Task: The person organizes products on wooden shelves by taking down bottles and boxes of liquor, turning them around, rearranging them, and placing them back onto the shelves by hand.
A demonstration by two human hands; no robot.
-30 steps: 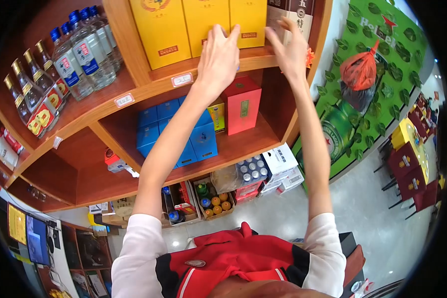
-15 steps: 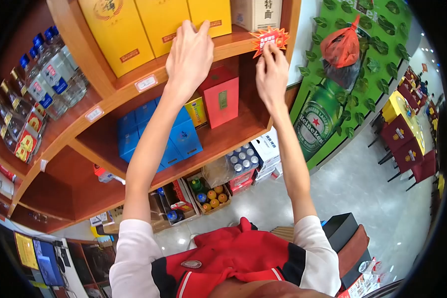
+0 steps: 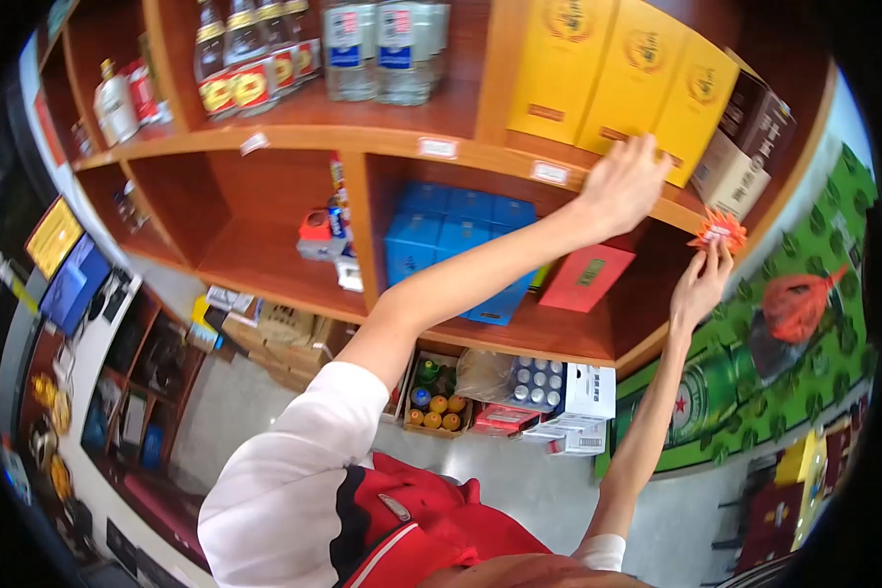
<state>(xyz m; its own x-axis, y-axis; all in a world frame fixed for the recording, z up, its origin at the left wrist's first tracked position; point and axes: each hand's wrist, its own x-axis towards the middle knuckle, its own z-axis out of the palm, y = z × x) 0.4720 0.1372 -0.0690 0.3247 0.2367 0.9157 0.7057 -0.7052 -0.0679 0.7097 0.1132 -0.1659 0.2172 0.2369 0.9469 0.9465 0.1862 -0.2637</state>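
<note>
My left hand (image 3: 625, 186) is at the lower front of the yellow boxes (image 3: 647, 69), its fingers bent but a little apart, with nothing visibly held. The fingertips overlap the boxes' lower edge. Lower and to the right, my right hand (image 3: 704, 284) has its fingertips closed on an orange starburst tag (image 3: 718, 229) at the shelf's front edge. Beside the yellow boxes lean a dark and cream box (image 3: 730, 174). Under my left hand, a red box (image 3: 588, 277) stands on the lower shelf, near blue boxes (image 3: 464, 240).
Clear bottles (image 3: 397, 54) and gold-capped bottles (image 3: 250, 64) stand on the upper shelf (image 3: 363, 137) at the left. Cartons and packed cans (image 3: 537, 382) are on the floor below. A green poster (image 3: 745, 382) with a hanging red bag (image 3: 796, 306) is at the right.
The view has swung left, so the shelves appear farther right. My right hand has come down from beside the boxes to the starburst tag and closed on it. My left hand stays by the yellow boxes.
</note>
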